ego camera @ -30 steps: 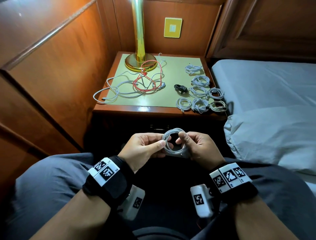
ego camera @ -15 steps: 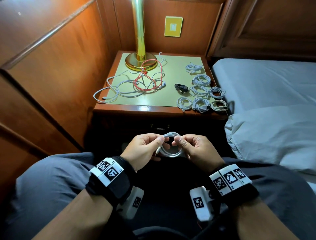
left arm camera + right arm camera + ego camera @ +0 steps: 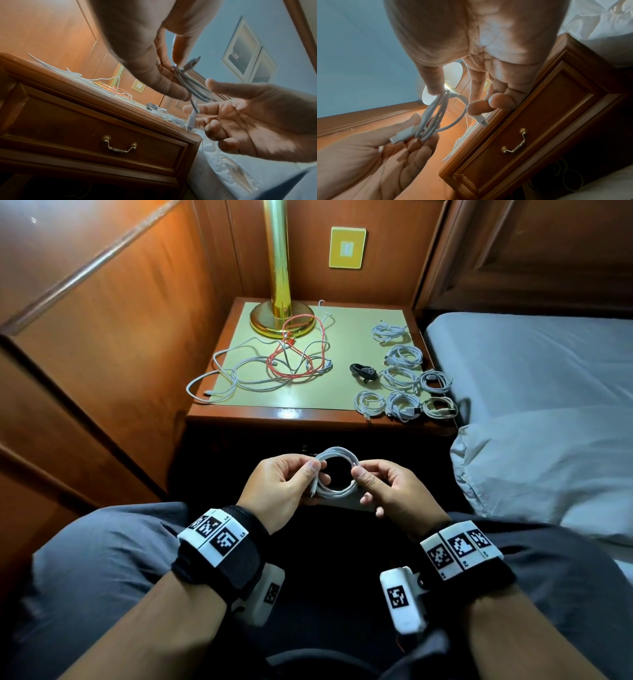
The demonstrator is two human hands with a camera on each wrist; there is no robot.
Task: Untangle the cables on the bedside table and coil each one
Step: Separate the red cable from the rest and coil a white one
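A white cable (image 3: pixel 337 474) wound into a small coil hangs over my lap, in front of the bedside table (image 3: pixel 239 419). My left hand (image 3: pixel 313 474) pinches its left side, with one plug (image 3: pixel 400 135) lying against the fingers. My right hand (image 3: pixel 358 474) pinches the right side between thumb and forefinger (image 3: pixel 435 89); a second plug (image 3: pixel 482 119) sticks out under the curled fingers. On the table's left lies a loose tangle of white cables (image 3: pixel 236 371) and a red cable (image 3: pixel 294 361). Several coiled white cables (image 3: pixel 400 378) and one black coil (image 3: pixel 363 371) sit on its right.
A brass lamp base (image 3: pixel 281 318) stands at the table's back left, touching the tangle. Wood panelling closes the left side. The bed (image 3: pixel 531 364) and a pillow (image 3: pixel 548 467) lie to the right. The table drawer (image 3: pixel 120 147) is closed.
The coil has turned between my fingers and now faces up as a rounder ring. Both hands stay over my lap, still holding it.
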